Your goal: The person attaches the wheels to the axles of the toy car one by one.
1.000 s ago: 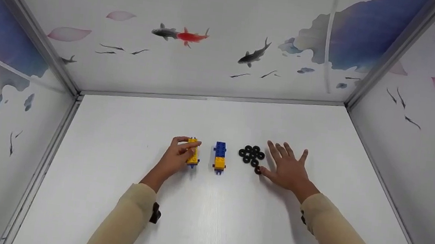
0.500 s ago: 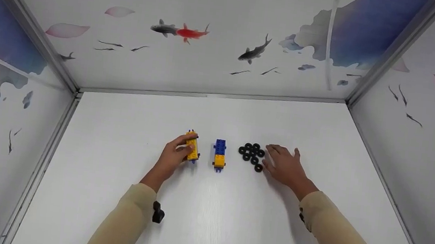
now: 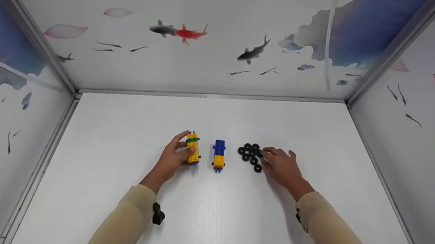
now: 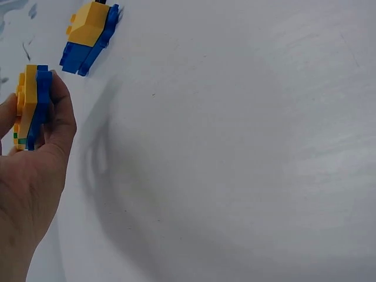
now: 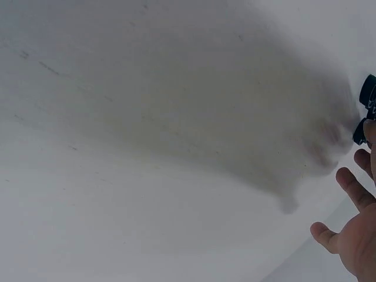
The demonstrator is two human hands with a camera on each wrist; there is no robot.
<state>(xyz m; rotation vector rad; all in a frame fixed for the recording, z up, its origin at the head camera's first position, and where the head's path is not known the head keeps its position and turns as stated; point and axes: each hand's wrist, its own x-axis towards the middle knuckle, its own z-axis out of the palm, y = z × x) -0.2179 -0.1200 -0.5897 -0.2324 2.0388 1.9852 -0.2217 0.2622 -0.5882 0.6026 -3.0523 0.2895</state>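
Note:
In the head view my left hand [image 3: 173,154] grips a yellow-and-blue building-block car body [image 3: 193,152] with a green strip across its top. The thumb lies on its top and fingers wrap underneath; the left wrist view shows its blue base [image 4: 41,103]. A second block car body [image 3: 219,154], blue at the back and yellow at the front, stands between the hands. My right hand [image 3: 283,167] reaches to the cluster of small black toy wheels [image 3: 247,151], its fingertips at the nearest wheel. Spread fingers [image 5: 354,187] and wheels [image 5: 367,91] show at the right wrist view's edge.
The white tabletop [image 3: 207,218] is bounded by a printed back wall [image 3: 207,64] and side walls with metal edging. One black wheel [image 3: 257,168] lies at the near end of the cluster.
My left hand has tilted the car body and shifted its fingers, uncovering the green strip. My right hand's spread fingers have drawn in and moved left to the wheels.

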